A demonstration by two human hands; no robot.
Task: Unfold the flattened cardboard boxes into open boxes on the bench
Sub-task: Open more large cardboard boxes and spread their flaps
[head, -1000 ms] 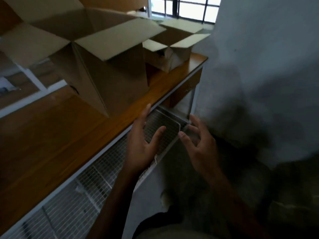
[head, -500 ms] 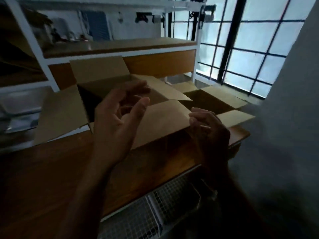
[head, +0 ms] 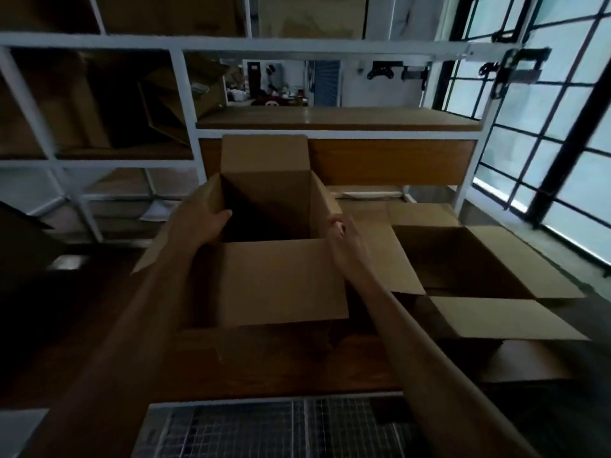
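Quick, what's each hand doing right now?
Left hand: grips the tall box by its left rim.
Right hand: grips the same box's right rim.

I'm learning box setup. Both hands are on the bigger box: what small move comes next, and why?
Probably pull the two sides gently apart to square the opening. The left hand grips the left rim of the bigger box, the right hand grips its right rim, and the back flap stands upright, so it looks nearly formed.
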